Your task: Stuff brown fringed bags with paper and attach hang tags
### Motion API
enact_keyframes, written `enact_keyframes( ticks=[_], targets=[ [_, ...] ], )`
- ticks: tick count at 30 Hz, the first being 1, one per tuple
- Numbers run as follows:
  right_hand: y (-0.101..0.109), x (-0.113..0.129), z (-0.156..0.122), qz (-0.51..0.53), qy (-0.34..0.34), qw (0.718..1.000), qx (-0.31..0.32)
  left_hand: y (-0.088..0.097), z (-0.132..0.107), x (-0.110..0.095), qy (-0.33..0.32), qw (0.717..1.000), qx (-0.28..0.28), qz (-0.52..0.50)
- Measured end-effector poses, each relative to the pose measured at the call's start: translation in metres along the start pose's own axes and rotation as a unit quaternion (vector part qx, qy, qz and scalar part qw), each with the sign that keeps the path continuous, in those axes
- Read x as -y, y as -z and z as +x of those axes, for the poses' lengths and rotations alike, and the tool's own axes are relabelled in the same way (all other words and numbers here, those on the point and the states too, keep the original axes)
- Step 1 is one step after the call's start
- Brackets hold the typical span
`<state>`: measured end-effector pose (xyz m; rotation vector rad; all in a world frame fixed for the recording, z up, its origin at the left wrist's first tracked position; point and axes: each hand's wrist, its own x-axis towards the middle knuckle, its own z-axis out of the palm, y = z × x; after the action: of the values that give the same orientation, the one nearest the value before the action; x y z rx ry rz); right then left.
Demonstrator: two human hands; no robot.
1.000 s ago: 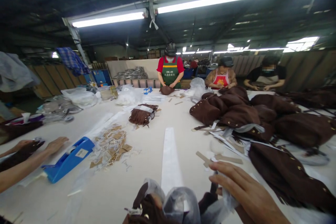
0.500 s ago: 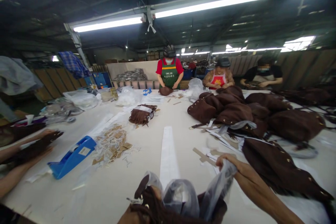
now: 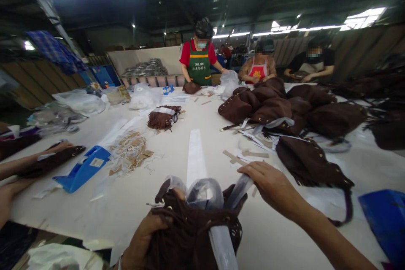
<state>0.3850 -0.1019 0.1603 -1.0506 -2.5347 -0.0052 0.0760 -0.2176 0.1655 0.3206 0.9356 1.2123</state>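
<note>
A dark brown fringed bag [image 3: 193, 230] sits at the near table edge with clear plastic wrap [image 3: 204, 192] bunched at its mouth. My left hand [image 3: 144, 238] is closed round the bag's left side, fingers in the fringe. My right hand [image 3: 268, 183] reaches in from the right, fingers pinched on a strip of the plastic wrap at the bag's top right.
Brown bags [image 3: 278, 107] are heaped at right on the white table [image 3: 177, 152]; one lies close by [image 3: 308, 162]. A blue tape dispenser [image 3: 84, 168] and paper tags [image 3: 129, 152] lie at left beside another person's hands [image 3: 55, 149]. Three workers stand at the far side. A blue object [image 3: 384, 219] is at bottom right.
The view has tilted down, showing more of the bag. My left hand has come into sight gripping it. My right hand has pulled the plastic in toward the bag's mouth.
</note>
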Motion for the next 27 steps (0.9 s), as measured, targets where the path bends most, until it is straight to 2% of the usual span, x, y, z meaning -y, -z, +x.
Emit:
enact_keyframes(
  ticks=[4,9,13,19,27],
  targets=[
    [0.002,-0.004,-0.002,0.056,-0.016,0.997,0.044,-0.001,-0.005,-0.002,-0.012,1.000,0.000,0.010],
    [0.011,-0.007,-0.003,0.083,-0.031,0.995,0.053,0.008,-0.002,-0.003,0.008,1.000,-0.018,-0.013],
    [0.013,0.003,-0.002,0.094,-0.005,0.994,0.048,0.019,0.006,0.003,-0.021,0.999,-0.003,-0.031],
    [0.006,0.008,0.003,0.150,0.023,0.985,0.081,0.027,0.015,0.010,-0.048,0.998,-0.044,-0.018],
    [0.024,0.014,0.007,0.188,0.055,0.975,0.108,0.009,0.039,0.027,0.009,0.999,0.030,-0.016]
  ],
)
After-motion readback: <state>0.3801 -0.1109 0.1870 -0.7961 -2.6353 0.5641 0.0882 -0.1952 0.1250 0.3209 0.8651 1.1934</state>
